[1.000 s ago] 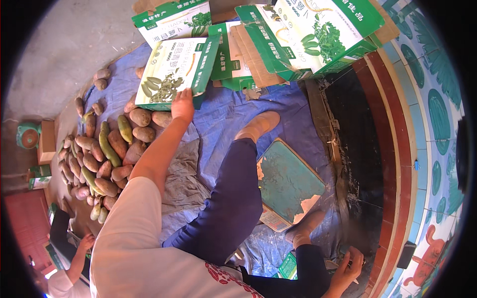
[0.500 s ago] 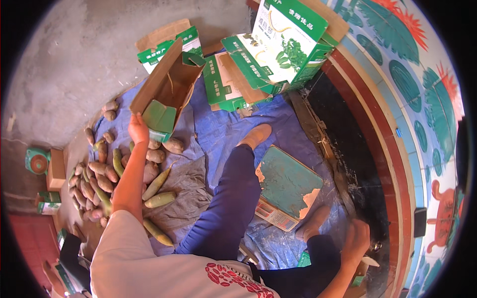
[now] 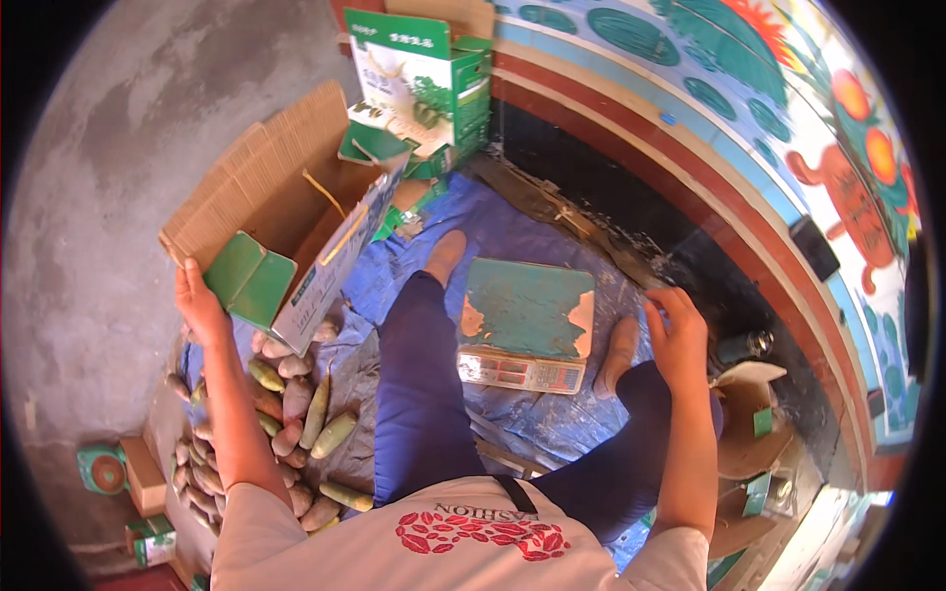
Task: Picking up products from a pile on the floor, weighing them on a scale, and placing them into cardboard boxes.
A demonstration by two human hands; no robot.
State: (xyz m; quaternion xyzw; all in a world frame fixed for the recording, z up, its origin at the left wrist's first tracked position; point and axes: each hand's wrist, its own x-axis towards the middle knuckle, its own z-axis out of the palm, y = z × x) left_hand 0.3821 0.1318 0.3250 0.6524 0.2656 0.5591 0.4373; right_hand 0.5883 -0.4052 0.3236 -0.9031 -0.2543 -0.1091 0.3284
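Observation:
My left hand (image 3: 202, 307) is closed on the lower left edge of an open cardboard box (image 3: 258, 197). The box is brown inside, with green flaps folded out and a yellow cord handle. It tilts above a pile of vegetables, its opening facing up. My right hand (image 3: 678, 335) holds nothing, its fingers loosely bent and apart, above the right knee. Between my feet sits a digital scale (image 3: 530, 313) with a worn green platform and a panel on its near side. Green radishes (image 3: 315, 409) and reddish sweet potatoes (image 3: 296, 399) lie below the box.
A blue tarp (image 3: 512, 227) covers the floor. Beyond the held box stands a green and white carton (image 3: 414, 89). Open brown boxes (image 3: 744, 424) are by my right knee. A painted wall (image 3: 690, 89) runs along the right, and a green device (image 3: 101, 469) sits at far left.
My left hand has brought the box nearer and to the left, and its opening shows wider. My right hand has come up and forward from the lower right. The whole view has turned.

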